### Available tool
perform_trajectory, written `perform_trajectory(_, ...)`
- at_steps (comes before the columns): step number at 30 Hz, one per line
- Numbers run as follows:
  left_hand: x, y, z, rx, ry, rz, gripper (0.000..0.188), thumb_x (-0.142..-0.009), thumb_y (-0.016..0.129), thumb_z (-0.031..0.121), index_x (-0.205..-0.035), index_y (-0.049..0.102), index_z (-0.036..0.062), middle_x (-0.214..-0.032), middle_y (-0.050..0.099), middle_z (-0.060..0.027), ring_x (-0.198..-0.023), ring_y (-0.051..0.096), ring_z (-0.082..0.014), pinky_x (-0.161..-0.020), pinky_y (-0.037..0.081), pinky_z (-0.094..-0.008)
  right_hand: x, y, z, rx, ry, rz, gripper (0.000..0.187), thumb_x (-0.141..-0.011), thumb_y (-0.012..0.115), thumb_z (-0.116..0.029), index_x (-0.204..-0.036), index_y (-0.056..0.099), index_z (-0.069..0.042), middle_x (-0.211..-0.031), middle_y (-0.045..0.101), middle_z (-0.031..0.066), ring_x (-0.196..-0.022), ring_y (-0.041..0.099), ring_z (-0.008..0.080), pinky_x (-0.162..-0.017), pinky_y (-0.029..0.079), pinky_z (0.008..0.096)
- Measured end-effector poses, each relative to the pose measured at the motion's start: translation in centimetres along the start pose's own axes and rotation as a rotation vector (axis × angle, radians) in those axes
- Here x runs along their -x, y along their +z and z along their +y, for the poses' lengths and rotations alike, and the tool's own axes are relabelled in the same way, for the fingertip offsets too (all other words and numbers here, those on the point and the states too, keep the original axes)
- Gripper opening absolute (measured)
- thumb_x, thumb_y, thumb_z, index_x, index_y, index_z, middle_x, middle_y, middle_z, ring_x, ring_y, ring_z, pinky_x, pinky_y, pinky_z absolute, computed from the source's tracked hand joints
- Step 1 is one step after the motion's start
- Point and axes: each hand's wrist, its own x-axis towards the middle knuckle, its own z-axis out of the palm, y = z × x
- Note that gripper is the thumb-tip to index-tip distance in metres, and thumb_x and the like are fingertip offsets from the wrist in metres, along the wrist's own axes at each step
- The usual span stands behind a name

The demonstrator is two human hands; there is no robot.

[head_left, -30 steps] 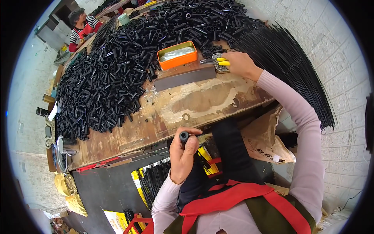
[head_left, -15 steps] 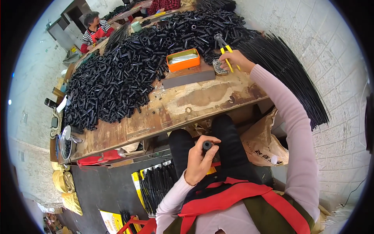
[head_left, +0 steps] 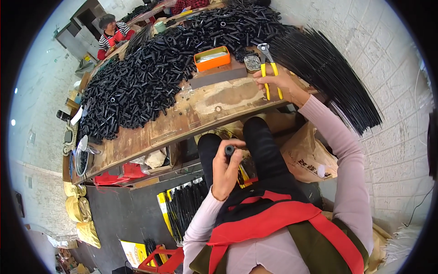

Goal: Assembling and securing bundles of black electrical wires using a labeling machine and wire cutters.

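My left hand [head_left: 224,172] is closed around a black tube [head_left: 229,150], held upright above my lap with its round end facing up. Most of the tube is hidden by the fingers. Over the table's right front part, my right hand [head_left: 284,85] grips pincers [head_left: 265,68] with yellow handles and a grey metal head. The handles stand somewhat apart, and nothing shows between the jaws. Just left of the pincers' head is a small tin [head_left: 252,63] of little metal pieces. A grey bar [head_left: 219,77] lies left of my right hand.
A big heap of short black tubes [head_left: 150,86] covers much of the wooden table [head_left: 171,118]. An orange box [head_left: 212,63] holds thin pale pieces. Long black rods [head_left: 328,68] lie at the right. Bundled rods [head_left: 185,208] rest low at my left. A co-worker [head_left: 114,36] sits far left.
My right hand has drawn the pincers back toward me, away from the far side of the tin. The left hand still holds the tube. The whole view has shifted slightly.
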Motion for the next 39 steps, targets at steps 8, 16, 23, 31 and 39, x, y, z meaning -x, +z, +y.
perform_trajectory(8,-2.2,0.6,-0.1,0.088,0.07,-0.066,0.055,-0.104,0.036,0.043,-0.136,0.043,-0.0015,-0.077,0.045,0.0,-0.067,0.037,-0.0076,-0.061,0.029,-0.0216,10.3,6.8,-0.4,0.263,-0.293,0.035,0.019,-0.087,0.067,-0.001,-0.104,0.061,0.003,-0.094,0.067,0.0094,-0.087,0.067,0.0161,-0.075,0.052,0.0265)
perform_trajectory(16,-3.0,1.9,1.3,0.198,0.042,-0.278,0.055,-0.106,0.031,0.038,-0.132,0.048,-0.0073,-0.077,0.047,0.0017,-0.067,0.037,-0.0066,-0.062,0.031,-0.0205,14.6,8.7,0.0,0.449,-0.433,-0.023,0.012,-0.086,0.067,0.005,-0.096,0.064,0.002,-0.093,0.067,0.0065,-0.086,0.063,0.011,-0.077,0.051,0.0246)
perform_trajectory(23,-2.8,1.9,0.8,0.177,0.019,-0.285,0.055,-0.106,0.032,0.039,-0.132,0.048,-0.007,-0.08,0.048,0.0022,-0.067,0.036,-0.0058,-0.063,0.031,-0.0198,14.6,8.7,0.2,0.453,-0.439,-0.025,0.013,-0.085,0.068,0.005,-0.097,0.064,0.002,-0.094,0.068,0.006,-0.085,0.061,0.0092,-0.076,0.05,0.0243)
perform_trajectory(31,-2.8,1.6,1.1,0.171,0.025,-0.292,0.054,-0.106,0.033,0.038,-0.134,0.046,-0.0063,-0.079,0.046,0.0027,-0.067,0.035,-0.0059,-0.06,0.03,-0.02,14.4,9.0,0.3,0.451,-0.501,-0.069,0.016,-0.085,0.068,0.006,-0.099,0.065,0.001,-0.098,0.067,0.0075,-0.09,0.061,0.0104,-0.079,0.049,0.0251)
perform_trajectory(39,-2.7,0.9,1.5,0.187,0.031,-0.244,0.056,-0.106,0.033,0.04,-0.133,0.047,-0.0066,-0.079,0.046,0.0023,-0.067,0.035,-0.006,-0.061,0.03,-0.0196,13.6,9.9,0.1,0.515,-0.559,-0.084,0.015,-0.084,0.069,0.005,-0.098,0.066,0.0,-0.099,0.067,0.0075,-0.091,0.062,0.0117,-0.078,0.048,0.0252)
